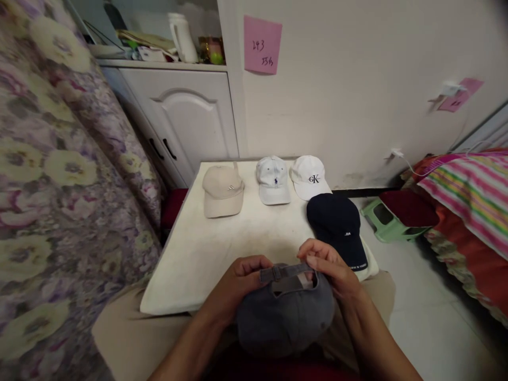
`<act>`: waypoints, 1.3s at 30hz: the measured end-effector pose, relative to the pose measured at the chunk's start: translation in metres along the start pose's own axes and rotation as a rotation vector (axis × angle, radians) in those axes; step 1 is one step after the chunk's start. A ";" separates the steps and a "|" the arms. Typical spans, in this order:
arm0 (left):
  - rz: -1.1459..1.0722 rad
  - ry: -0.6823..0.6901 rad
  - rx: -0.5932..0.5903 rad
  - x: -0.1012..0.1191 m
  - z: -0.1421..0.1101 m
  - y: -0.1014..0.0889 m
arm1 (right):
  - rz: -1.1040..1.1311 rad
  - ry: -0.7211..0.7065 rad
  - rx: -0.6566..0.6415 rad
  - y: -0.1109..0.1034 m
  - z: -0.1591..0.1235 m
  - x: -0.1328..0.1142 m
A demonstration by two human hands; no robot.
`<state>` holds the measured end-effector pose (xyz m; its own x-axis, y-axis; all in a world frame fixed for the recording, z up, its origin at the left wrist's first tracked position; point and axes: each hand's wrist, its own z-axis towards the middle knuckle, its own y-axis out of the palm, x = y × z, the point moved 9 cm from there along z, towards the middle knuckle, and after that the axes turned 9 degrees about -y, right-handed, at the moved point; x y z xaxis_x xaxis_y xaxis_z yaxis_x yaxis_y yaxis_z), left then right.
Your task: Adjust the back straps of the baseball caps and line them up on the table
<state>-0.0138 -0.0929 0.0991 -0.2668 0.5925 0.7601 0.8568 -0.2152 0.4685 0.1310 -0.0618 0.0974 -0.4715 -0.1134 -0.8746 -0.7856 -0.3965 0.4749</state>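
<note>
A grey cap (283,312) rests over my lap with its back strap facing up. My left hand (240,280) pinches the strap at its left end. At the strap's right end, my right hand (331,267) is closed on it too. On the white table (190,254) beyond lie a beige cap (222,196), a light blue cap (273,180), a white cap (309,177) and a navy cap (339,227), which sits just past my right hand.
A floral curtain (59,174) hangs at the left. White cabinet doors (186,116) stand behind the table. A green stool (387,219) and a bed with a striped cover (472,196) are at the right. A pink note (262,45) is on the wall.
</note>
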 end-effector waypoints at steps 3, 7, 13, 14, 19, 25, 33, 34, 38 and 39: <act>-0.049 -0.002 0.013 -0.009 0.001 0.005 | -0.157 -0.035 -0.114 0.012 0.000 -0.006; -0.066 0.009 0.003 -0.015 0.002 0.010 | -0.382 -0.138 -0.211 0.031 0.000 -0.018; 0.011 0.087 0.019 -0.014 -0.001 0.010 | -0.440 -0.169 -0.152 0.040 -0.006 -0.014; 0.058 0.105 0.030 -0.013 -0.002 0.011 | -0.448 -0.178 -0.146 0.040 -0.007 -0.013; 0.320 0.169 0.092 -0.006 -0.012 0.009 | -0.553 -0.295 -0.131 0.039 -0.014 -0.019; 0.391 0.188 0.065 -0.003 -0.017 0.015 | -0.568 -0.288 -0.190 0.043 -0.015 -0.019; 0.412 0.159 0.135 -0.006 -0.010 0.011 | -0.847 -0.428 -0.314 0.052 -0.016 -0.038; 0.425 0.154 0.137 -0.007 -0.009 0.011 | -0.888 -0.439 -0.329 0.053 -0.016 -0.039; 0.545 0.187 0.184 -0.003 -0.007 0.013 | -1.013 -0.403 -0.372 0.054 -0.015 -0.037; 0.587 0.203 0.205 -0.002 -0.007 0.013 | -1.033 -0.372 -0.373 0.053 -0.015 -0.035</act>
<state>-0.0051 -0.1023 0.1073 0.2103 0.2588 0.9428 0.9468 -0.2944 -0.1303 0.1119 -0.0920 0.1515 0.1882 0.6714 -0.7168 -0.7278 -0.3947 -0.5608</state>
